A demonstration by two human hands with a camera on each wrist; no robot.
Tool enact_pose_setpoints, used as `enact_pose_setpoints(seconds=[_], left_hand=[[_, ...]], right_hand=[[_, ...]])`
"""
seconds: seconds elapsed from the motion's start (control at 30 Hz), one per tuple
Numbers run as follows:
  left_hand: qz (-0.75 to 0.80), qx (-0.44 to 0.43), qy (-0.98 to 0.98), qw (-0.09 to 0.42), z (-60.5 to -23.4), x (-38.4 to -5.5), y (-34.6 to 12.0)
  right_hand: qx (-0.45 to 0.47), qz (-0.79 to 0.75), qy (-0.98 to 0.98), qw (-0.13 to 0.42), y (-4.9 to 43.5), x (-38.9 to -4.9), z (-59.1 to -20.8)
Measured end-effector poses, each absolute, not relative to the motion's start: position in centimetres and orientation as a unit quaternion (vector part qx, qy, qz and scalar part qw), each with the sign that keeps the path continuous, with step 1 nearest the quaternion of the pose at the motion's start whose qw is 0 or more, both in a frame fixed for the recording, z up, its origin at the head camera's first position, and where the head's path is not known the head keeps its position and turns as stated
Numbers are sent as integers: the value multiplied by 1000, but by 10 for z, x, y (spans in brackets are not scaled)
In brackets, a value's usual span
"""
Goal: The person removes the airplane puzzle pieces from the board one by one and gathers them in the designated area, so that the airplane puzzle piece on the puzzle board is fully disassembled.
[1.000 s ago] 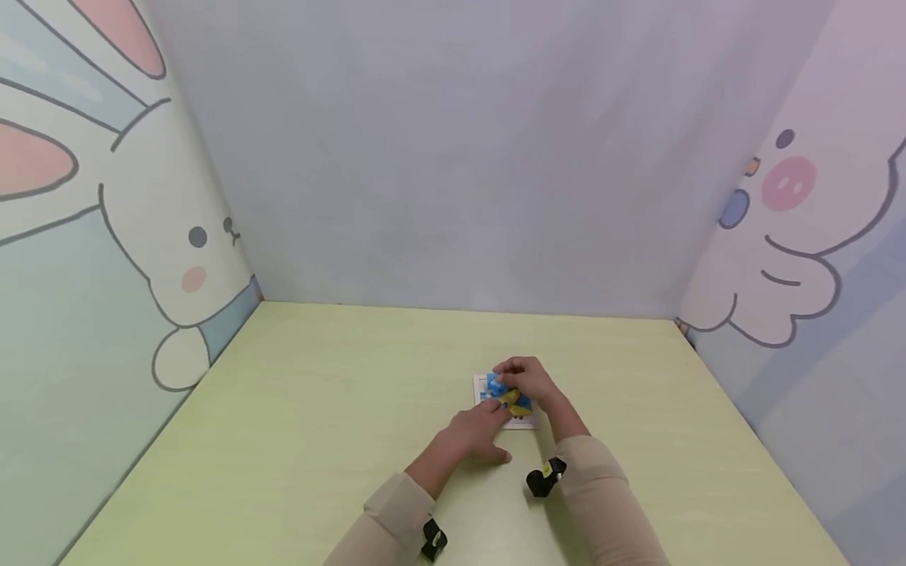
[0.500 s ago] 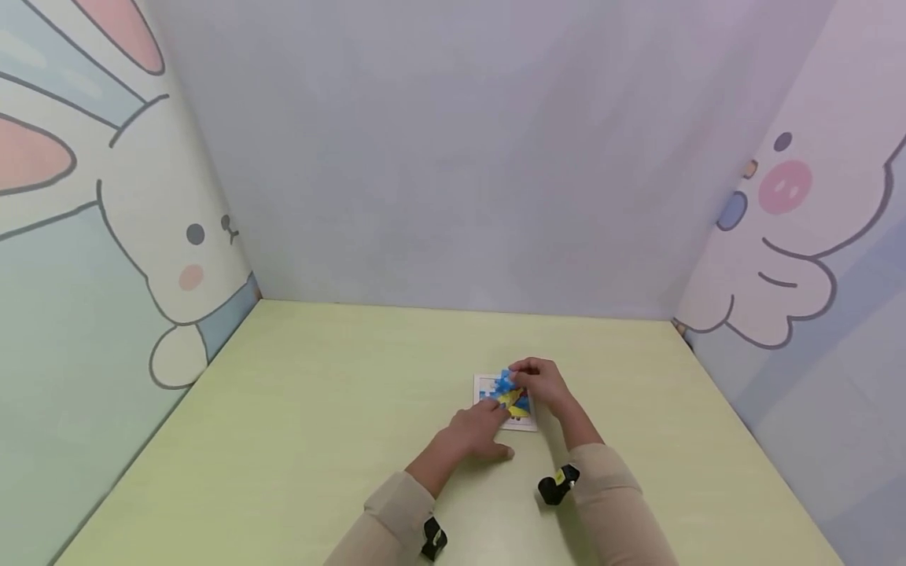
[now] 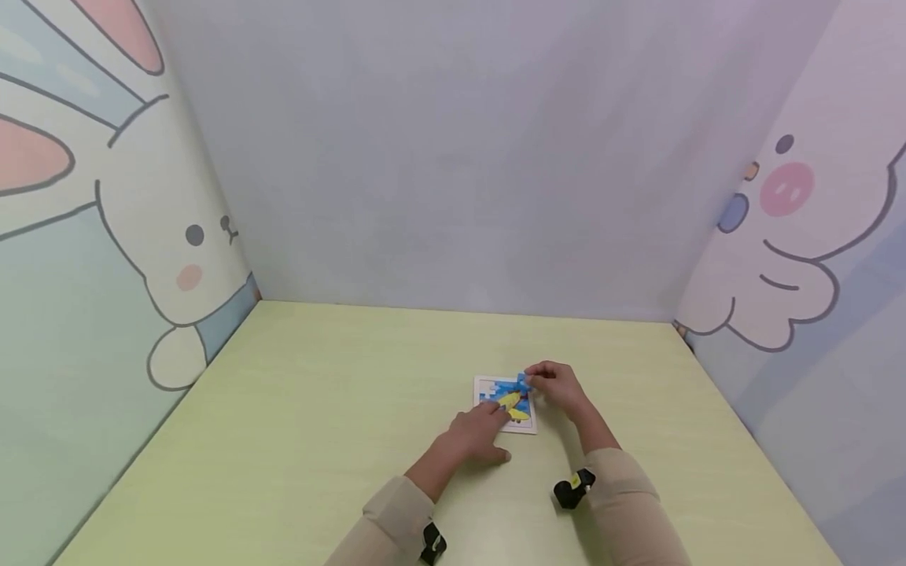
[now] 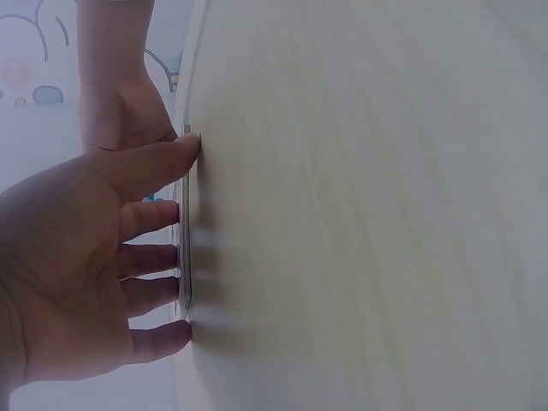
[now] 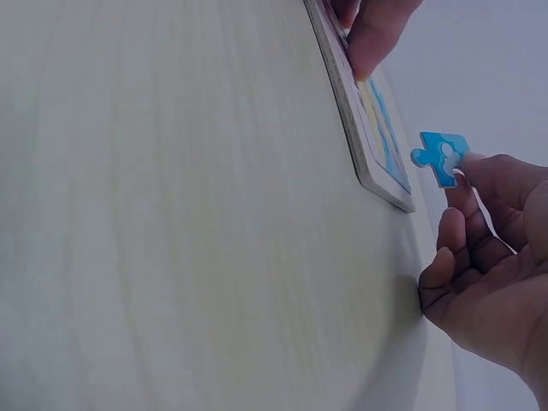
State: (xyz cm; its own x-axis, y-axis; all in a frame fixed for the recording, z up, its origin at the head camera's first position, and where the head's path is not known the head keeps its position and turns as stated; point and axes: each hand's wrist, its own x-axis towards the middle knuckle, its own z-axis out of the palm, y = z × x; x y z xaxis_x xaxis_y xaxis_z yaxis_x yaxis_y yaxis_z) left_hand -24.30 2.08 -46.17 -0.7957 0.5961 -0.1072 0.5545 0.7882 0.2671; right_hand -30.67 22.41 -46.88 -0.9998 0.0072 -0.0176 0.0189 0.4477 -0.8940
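A blue jigsaw piece [image 5: 443, 157] with a white patch is pinched between the thumb and finger of my right hand [image 3: 562, 389]. In the right wrist view it is held apart from the puzzle board [image 5: 370, 168], off its edge. The head view shows the board [image 3: 522, 428] flat on the table, with a white frame and a yellow and blue picture. My left hand [image 3: 476, 434] rests its fingertips on the board's left part, hiding some of the picture. Seen from the left wrist, its fingers [image 4: 150, 257] are spread and nearly straight, with the thumb at the board's near edge.
The pale yellow-green table [image 3: 340, 409] stretches around the board. A grey wall [image 3: 453, 157] stands behind it, with cartoon-printed walls at both sides. Black wrist cameras [image 3: 572, 489] sit near both beige sleeves.
My right hand has moved right with the blue jigsaw piece, from over the board's top middle to its upper right corner. My left hand has hardly moved.
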Motion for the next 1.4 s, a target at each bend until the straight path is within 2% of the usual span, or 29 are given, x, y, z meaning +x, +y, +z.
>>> enact_pose_setpoints(seconds=[0.7, 1.13, 1.4], left_hand=[[117, 301, 942, 95, -460, -247, 28], [103, 289, 948, 87, -460, -242, 35], [89, 290, 949, 85, -461, -244, 34]], right_hand=[[12, -523, 852, 18, 260, -307, -465], [13, -521, 854, 3, 272, -315, -467], [1, -501, 865, 28, 273, -325, -468]])
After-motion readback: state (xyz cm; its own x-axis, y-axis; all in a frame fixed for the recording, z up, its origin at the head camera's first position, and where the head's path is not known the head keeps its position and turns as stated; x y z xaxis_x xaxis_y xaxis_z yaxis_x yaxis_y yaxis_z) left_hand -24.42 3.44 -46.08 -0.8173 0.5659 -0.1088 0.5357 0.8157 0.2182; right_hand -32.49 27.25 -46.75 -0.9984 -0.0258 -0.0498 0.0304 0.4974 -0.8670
